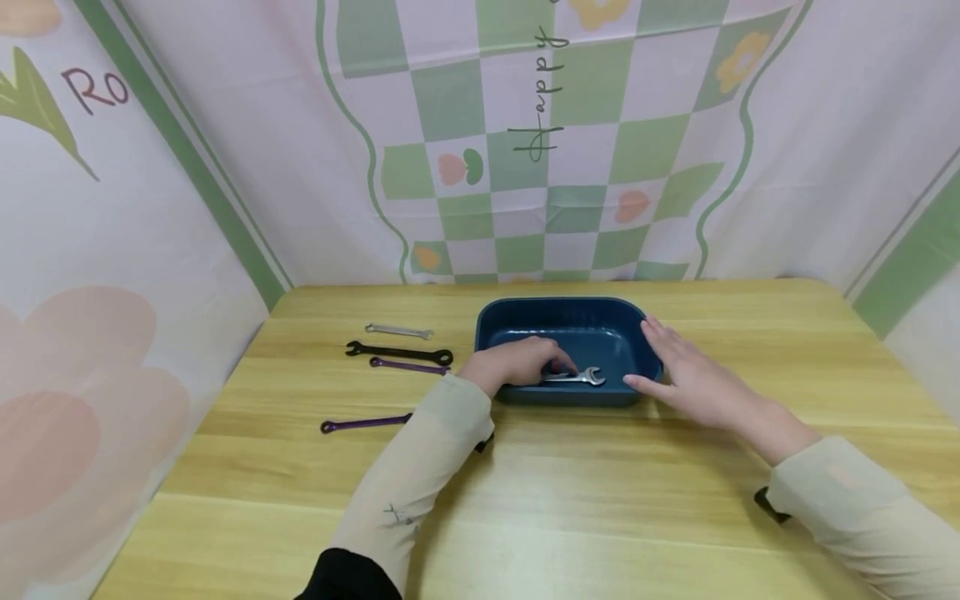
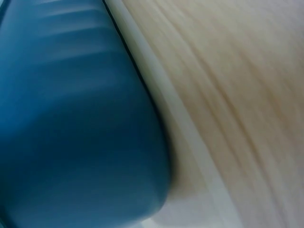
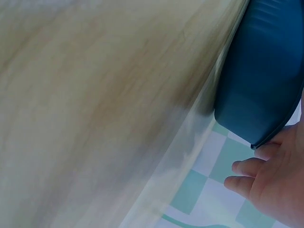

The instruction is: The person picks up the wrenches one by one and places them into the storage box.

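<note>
A dark blue rectangular bin (image 1: 558,398) stands near the back of the table. My left hand (image 1: 517,362) reaches in over its left side, and its curled fingers hold a silver open-ended wrench (image 1: 588,377) low inside. The wrench's jaw end points right; the rest of it is covered by the hand. At the bin's right end, my right hand (image 1: 693,383) rests against the rim with fingers straight and thumb spread toward the near corner. In the right wrist view, its fingertips lie by the bin's lip (image 3: 254,146). The left wrist view shows only the bin's outer wall (image 2: 85,123) and tabletop.
Left of the bin lie a small silver wrench (image 1: 399,332), a black wrench (image 1: 400,353), a short purple wrench (image 1: 408,366) and a longer purple wrench (image 1: 366,424) partly behind the left sleeve. A patterned curtain (image 1: 525,167) hangs along the table's back edge.
</note>
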Action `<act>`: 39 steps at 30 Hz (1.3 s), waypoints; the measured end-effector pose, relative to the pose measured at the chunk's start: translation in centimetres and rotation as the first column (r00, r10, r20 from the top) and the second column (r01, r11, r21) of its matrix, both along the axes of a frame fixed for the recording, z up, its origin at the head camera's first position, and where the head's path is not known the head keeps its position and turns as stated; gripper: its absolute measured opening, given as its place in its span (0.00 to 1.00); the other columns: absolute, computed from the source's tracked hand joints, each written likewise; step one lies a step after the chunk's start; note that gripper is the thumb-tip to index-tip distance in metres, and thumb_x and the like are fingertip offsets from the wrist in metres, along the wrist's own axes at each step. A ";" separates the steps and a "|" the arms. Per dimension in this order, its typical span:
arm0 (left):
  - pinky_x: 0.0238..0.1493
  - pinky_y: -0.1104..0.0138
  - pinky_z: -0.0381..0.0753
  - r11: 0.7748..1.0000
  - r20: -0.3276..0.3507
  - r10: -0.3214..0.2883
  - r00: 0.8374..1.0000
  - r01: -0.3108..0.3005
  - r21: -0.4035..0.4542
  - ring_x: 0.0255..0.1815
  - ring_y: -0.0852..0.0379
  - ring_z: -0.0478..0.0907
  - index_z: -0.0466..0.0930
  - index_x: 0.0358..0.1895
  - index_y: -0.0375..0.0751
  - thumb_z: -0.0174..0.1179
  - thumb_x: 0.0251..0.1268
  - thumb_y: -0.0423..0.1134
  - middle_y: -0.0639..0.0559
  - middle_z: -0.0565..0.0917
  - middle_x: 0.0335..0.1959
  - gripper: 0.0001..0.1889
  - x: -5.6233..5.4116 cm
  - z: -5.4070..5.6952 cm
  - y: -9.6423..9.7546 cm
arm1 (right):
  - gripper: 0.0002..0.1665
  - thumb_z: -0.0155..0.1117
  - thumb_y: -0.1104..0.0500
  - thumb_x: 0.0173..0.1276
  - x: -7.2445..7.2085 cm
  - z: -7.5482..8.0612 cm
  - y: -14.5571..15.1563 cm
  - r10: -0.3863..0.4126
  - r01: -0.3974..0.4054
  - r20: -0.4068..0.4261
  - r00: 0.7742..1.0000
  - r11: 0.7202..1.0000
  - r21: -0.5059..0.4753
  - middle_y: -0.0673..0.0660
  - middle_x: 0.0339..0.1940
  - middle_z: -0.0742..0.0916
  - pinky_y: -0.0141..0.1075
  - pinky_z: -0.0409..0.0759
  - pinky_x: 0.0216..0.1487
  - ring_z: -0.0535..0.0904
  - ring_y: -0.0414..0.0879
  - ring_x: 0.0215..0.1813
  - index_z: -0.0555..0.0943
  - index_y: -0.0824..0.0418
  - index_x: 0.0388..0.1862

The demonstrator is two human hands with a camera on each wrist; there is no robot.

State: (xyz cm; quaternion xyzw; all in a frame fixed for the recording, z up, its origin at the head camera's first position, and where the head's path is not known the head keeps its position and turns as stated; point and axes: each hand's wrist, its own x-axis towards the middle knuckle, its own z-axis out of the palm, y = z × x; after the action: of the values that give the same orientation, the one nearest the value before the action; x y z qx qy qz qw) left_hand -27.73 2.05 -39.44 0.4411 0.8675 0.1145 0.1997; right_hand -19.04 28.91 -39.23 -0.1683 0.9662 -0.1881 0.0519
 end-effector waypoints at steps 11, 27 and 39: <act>0.56 0.72 0.75 0.999 0.011 0.037 0.999 -0.037 0.006 0.54 0.61 0.77 0.82 0.66 0.50 0.51 0.71 0.18 0.52 0.82 0.59 0.28 0.0 -0.1 0.0 | 0.60 0.55 0.32 0.75 0.1 0.1 -0.3 -0.009 0.009 0.007 1.000 1.000 -0.008 0.67 0.84 0.46 0.67 0.49 0.74 0.44 0.70 0.81 0.40 0.67 0.84; 0.50 0.70 0.76 0.992 0.027 0.065 0.998 -0.068 0.107 0.48 0.59 0.76 0.81 0.66 0.46 0.55 0.76 0.29 0.52 0.82 0.51 0.20 -0.6 1.2 -0.9 | 0.60 0.54 0.33 0.77 -0.2 0.0 -0.2 -0.008 0.009 0.037 0.999 1.000 -0.028 0.67 0.84 0.42 0.67 0.48 0.74 0.43 0.71 0.81 0.34 0.64 0.84; 0.47 0.68 0.75 0.978 -0.019 0.095 0.995 -0.090 0.190 0.40 0.58 0.75 0.82 0.65 0.45 0.54 0.79 0.33 0.51 0.82 0.52 0.17 -0.2 3.4 -2.3 | 0.60 0.53 0.33 0.77 0.0 -0.1 -0.1 -0.007 0.009 0.047 0.999 0.999 -0.039 0.66 0.84 0.40 0.67 0.48 0.74 0.42 0.71 0.81 0.33 0.63 0.84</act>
State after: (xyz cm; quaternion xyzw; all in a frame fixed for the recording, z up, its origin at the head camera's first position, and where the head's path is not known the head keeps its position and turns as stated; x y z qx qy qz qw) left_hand -27.89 -0.23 -36.04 0.4186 0.8750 0.1993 0.1391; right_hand -19.05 28.78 -39.28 -0.1609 0.9616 -0.2109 0.0703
